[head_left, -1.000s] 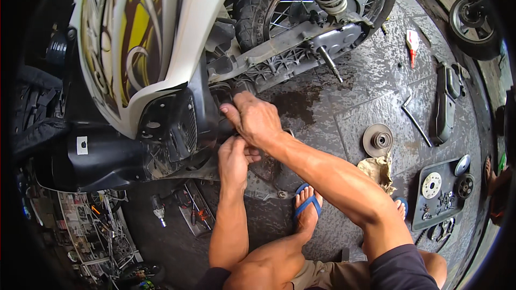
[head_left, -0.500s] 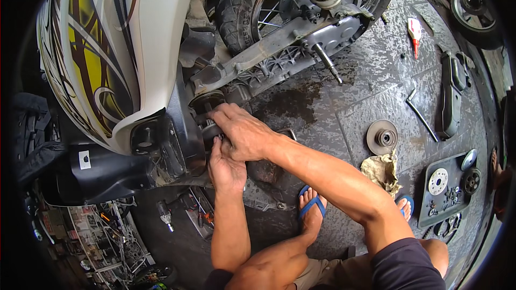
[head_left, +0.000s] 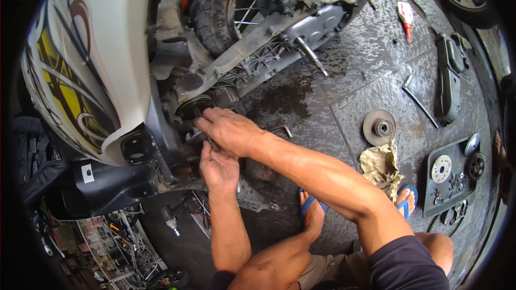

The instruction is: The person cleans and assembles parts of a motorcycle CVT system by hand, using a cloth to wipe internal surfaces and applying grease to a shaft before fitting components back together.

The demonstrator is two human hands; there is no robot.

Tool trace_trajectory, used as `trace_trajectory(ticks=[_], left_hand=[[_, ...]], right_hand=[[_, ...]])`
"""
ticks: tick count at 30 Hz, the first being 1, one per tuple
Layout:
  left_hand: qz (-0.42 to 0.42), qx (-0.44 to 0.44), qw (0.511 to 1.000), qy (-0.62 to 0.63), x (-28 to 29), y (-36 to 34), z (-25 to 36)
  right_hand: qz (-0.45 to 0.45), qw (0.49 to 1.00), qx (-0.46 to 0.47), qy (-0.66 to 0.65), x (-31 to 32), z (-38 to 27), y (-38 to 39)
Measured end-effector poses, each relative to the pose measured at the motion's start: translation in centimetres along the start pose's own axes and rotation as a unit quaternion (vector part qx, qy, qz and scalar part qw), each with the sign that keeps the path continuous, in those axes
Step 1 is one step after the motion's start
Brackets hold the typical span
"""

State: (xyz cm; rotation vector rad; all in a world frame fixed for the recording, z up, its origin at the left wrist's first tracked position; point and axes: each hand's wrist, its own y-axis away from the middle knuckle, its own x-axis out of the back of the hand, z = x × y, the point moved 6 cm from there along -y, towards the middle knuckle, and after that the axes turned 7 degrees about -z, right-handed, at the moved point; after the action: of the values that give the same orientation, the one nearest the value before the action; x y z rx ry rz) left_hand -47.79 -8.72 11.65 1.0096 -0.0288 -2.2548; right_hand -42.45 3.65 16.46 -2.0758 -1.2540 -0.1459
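Right hand (head_left: 230, 133) overlaps left hand (head_left: 220, 173); the black panel (head_left: 115, 190) bears a white label (head_left: 87, 172).

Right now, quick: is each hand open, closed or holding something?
Left hand: palm up, fingers partly hidden; grip cannot be told.
Right hand: fingers bent near the round dark part; grip cannot be told.

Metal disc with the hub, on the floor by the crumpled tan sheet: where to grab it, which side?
Probably the raised hub, from above: the metal disc seems to lie flat, hub up, and the crumpled tan sheet crowds its near edge.
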Motion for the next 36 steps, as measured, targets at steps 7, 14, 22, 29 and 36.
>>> trace_trajectory(ticks=[7, 14, 22, 29, 36], left_hand=[[0.004, 0.008, 1.000, -0.025, 0.9, 0.2, 0.0], [-0.006, 0.007, 0.999, -0.031, 0.2, -0.2, -0.2], [-0.031, -0.004, 0.998, -0.058, 1.2, 0.5, 0.4], [0.032, -0.025, 0.996, -0.073, -0.5, 0.0, -1.0], [0.110, -0.023, 0.985, -0.134, -0.7, 0.6, -0.2]], right_hand=[[0.016, 1.000, -0.015, 0.011, -1.3, 0.5, 0.4], [-0.016, 0.999, -0.045, -0.004, -0.8, 0.8, 0.1], [-0.082, 0.996, -0.032, 0.026, -1.6, 0.4, -1.3], [-0.033, 0.999, 0.016, -0.017, -0.7, 0.9, 0.2], [-0.112, 0.993, -0.041, -0.018, -1.3, 0.7, -1.2]])
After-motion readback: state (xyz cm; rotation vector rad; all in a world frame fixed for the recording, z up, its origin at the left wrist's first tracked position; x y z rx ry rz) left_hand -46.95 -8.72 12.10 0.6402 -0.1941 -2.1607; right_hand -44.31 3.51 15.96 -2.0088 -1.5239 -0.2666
